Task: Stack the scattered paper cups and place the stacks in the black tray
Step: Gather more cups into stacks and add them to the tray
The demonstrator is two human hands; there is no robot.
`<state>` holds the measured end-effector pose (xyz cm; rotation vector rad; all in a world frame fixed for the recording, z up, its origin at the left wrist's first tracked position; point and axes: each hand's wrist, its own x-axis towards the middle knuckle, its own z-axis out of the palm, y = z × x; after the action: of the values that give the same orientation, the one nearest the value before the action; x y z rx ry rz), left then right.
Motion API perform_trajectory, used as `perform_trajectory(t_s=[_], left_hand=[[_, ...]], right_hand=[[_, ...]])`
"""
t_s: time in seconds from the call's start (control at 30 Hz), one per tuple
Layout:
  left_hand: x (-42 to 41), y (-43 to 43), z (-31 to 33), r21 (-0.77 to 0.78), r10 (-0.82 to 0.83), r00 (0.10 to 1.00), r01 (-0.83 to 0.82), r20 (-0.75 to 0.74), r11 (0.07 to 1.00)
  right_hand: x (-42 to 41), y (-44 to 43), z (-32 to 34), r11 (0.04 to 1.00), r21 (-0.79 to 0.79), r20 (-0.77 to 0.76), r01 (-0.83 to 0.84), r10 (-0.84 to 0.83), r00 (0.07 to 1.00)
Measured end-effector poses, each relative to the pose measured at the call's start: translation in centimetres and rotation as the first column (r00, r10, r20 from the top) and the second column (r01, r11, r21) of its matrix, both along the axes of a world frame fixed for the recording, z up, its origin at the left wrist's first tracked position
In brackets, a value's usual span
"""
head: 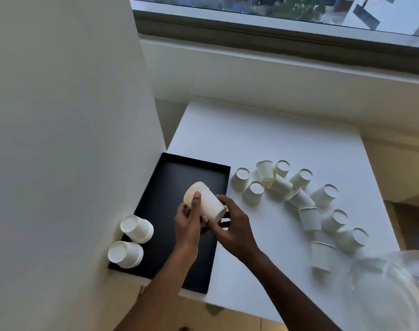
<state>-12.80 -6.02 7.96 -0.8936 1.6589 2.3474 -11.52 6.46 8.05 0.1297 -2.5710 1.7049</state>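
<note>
A stack of white paper cups (209, 201) lies tilted on its side above the black tray (170, 173), rims pointing up-left. My left hand (188, 223) grips it near the rims, thumb over the top. My right hand (230, 223) holds its base end. Two upside-down cup stacks (137, 228) (125, 254) stand in the tray's left near part, against the wall. Several single cups (299, 199) lie scattered on the white table (263, 139) to the right, some upside down, some on their sides.
A white wall or pillar (65, 139) borders the tray on the left. A clear plastic bag (390, 290) lies at the table's near right corner. A window sill (275, 65) runs behind the table.
</note>
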Motion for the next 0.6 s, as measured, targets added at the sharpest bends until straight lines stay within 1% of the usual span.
perform_trajectory(t_s=[0.1, 0.2, 0.3, 0.4, 0.5, 0.6], left_hand=[[-0.8, -2.0, -0.8, 0.145, 0.049, 0.989, -0.069, 0.137, 0.987], [-1.3, -3.5, -1.5, 0.283, 0.087, 0.973, -0.147, 0.214, 0.948], [-2.0, -5.0, -2.9, 0.398, 0.126, 0.952, -0.234, 0.28, 0.887], [-2.6, -6.5, -4.8, 0.473, 0.152, 0.925, -0.313, 0.348, 0.823], [-2.8, -7.1, -5.8, 0.535, 0.145, 0.923, -0.328, 0.355, 0.779], [-2.9, -7.7, -6.8, 0.59, 0.147, 0.922, -0.345, 0.357, 0.73]], right_hand=[[-1.7, -2.6, -0.5, 0.997, 0.075, -0.061, -0.027, 0.031, 0.998], [-3.2, -5.0, -0.7, 0.989, 0.142, -0.076, -0.048, 0.059, 0.995], [-4.8, -7.4, -1.5, 0.972, 0.215, -0.023, -0.099, 0.106, 0.994], [-6.3, -10.0, -2.7, 0.946, 0.29, 0.072, -0.143, 0.127, 0.989], [-6.9, -11.5, -3.5, 0.93, 0.33, 0.151, -0.164, 0.12, 0.981], [-7.5, -12.9, -4.3, 0.907, 0.365, 0.183, -0.211, 0.152, 0.971]])
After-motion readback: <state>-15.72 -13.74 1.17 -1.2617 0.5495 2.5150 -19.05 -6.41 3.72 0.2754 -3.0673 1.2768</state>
